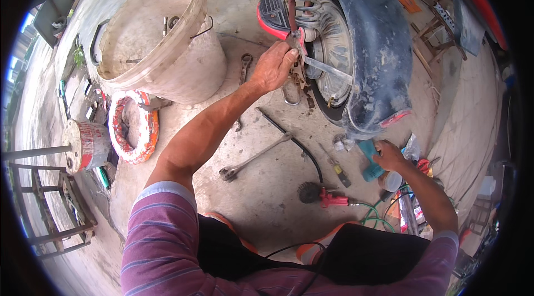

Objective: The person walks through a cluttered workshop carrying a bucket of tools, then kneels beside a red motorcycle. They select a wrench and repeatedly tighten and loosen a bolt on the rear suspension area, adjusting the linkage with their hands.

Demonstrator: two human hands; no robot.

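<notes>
"Can you read any words or numbers?"
"No, none that I can read."
"What about the wrapped ring [118, 125]?"
"It has orange and white bits all over its wrap. They're too small and smudgy to make into letters."
"And the round tub [97, 148]?"
"There's red and white on its side, but I can't tell if any of it is writing."

Concrete floor [267, 207], on which we recorded: one off-white plastic bucket [192, 68], one wrapped tyre [149, 141], one long wrench [257, 156], one yellow-handled screwdriver [339, 173], one red-and-black tool [334, 200].
</notes>
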